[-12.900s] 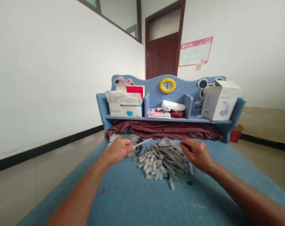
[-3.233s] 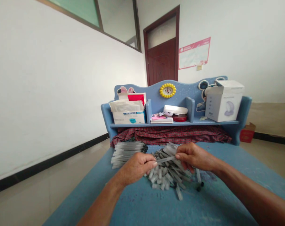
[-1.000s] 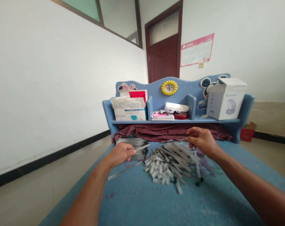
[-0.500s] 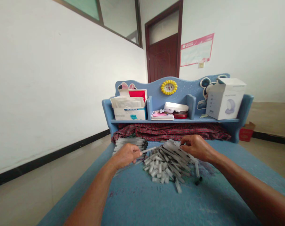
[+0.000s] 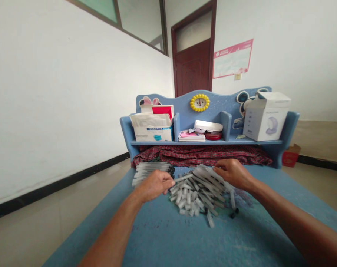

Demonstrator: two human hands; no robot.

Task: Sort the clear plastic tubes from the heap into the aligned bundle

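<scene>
My left hand (image 5: 156,184) is closed in a pinch around one end of a slim translucent pen barrel (image 5: 184,177), which points right over the heap. My right hand (image 5: 232,172) has thumb and fingers together at the far right of a heap of clear pen barrels (image 5: 210,185); whatever sits between them is too small to make out. Short translucent pen caps (image 5: 189,202) lie on the near side of the heap. Beyond my left hand, a stack of pens with dark ends (image 5: 151,170) lies side by side.
A small black piece (image 5: 235,213) lies right of the heap on the blue tabletop (image 5: 168,241). Behind are a bunched plaid cloth (image 5: 190,155) and a raised blue shelf holding a mask box (image 5: 154,133), papers (image 5: 192,137) and a white carton (image 5: 265,118).
My left hand has moved a little to the right with the pen barrel, bringing its tip further over the heap. My right hand stays almost in place, its fingertips drawn closer together.
</scene>
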